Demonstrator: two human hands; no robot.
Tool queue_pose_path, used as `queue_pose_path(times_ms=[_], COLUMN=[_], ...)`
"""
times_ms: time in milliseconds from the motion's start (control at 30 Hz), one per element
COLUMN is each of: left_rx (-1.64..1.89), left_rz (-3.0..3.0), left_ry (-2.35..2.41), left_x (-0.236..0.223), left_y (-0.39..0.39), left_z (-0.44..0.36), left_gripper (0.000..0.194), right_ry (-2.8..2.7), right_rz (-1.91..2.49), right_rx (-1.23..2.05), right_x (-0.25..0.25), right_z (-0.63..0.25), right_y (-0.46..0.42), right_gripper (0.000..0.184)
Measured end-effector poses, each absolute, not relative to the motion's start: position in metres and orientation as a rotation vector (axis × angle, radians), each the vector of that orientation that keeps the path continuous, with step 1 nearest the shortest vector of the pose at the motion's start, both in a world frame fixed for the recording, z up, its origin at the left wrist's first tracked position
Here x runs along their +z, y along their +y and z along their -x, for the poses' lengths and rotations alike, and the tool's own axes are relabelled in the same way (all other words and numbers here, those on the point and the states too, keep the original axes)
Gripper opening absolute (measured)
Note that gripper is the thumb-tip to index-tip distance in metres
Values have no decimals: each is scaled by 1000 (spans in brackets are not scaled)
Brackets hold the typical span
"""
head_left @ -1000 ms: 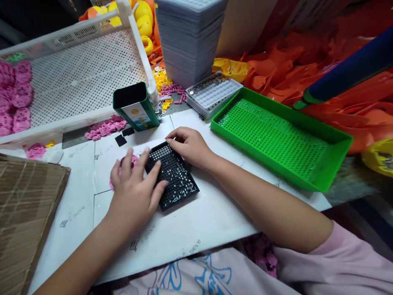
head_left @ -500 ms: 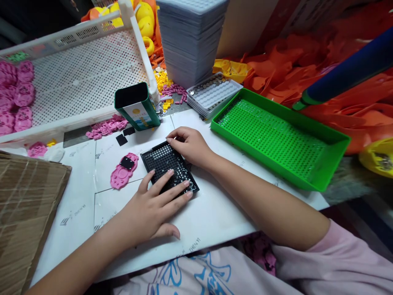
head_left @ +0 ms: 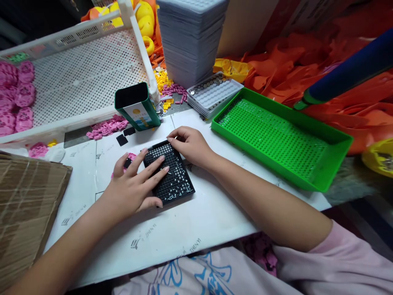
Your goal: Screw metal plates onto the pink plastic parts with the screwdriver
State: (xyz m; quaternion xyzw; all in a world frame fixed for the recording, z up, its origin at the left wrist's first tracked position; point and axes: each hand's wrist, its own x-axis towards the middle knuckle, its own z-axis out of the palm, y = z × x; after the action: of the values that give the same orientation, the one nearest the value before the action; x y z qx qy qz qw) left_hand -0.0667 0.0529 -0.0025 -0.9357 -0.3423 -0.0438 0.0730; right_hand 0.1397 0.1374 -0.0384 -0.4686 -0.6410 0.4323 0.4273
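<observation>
A small black perforated tray point(head_left: 176, 180) holding several tiny shiny pieces lies flat on the white table point(head_left: 196, 221). My left hand point(head_left: 135, 186) rests with spread fingers on the tray's left half, fingertips on the pieces. My right hand point(head_left: 188, 144) grips the tray's far right corner between thumb and fingers. A pink flat part point(head_left: 130, 157) with a black patch lies left of the tray, mostly hidden under my left fingers.
A green perforated tray point(head_left: 334, 143) lies at the right. A green tin point(head_left: 136, 106) stands behind the black tray, beside a white basket point(head_left: 82, 82) with pink parts. Grey trays point(head_left: 190, 37) are stacked at the back. Cardboard point(head_left: 24, 205) covers the left edge.
My left hand swept down the black tray toward me, then moved back up and left over it, covering the pink part again. The tray turned slightly. My right hand stayed put.
</observation>
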Motion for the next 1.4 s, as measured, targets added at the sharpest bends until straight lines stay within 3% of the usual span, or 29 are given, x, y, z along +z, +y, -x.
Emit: queue_pose_path(times_ms=[267,1000,1233,1400], left_rx=[-113,-101,-110,-297], left_rz=[2871,2874,2935,2771], left_ry=[-970,-1016,-978,-929], left_x=[-3,-1,10,6], left_y=[55,48,34,25], left_z=[36,53,68,74], left_gripper=[77,70,58,58], right_ry=[-1614,-1643,-1647,-1646], right_rz=[1177,1175,1179,1174], right_rx=[1071,1052,1060,1073], right_x=[-38,-38,-37,-37], right_z=[-140,-140,-140,-141], right_y=[136,138,137,137], right_gripper=[9,9,9,9])
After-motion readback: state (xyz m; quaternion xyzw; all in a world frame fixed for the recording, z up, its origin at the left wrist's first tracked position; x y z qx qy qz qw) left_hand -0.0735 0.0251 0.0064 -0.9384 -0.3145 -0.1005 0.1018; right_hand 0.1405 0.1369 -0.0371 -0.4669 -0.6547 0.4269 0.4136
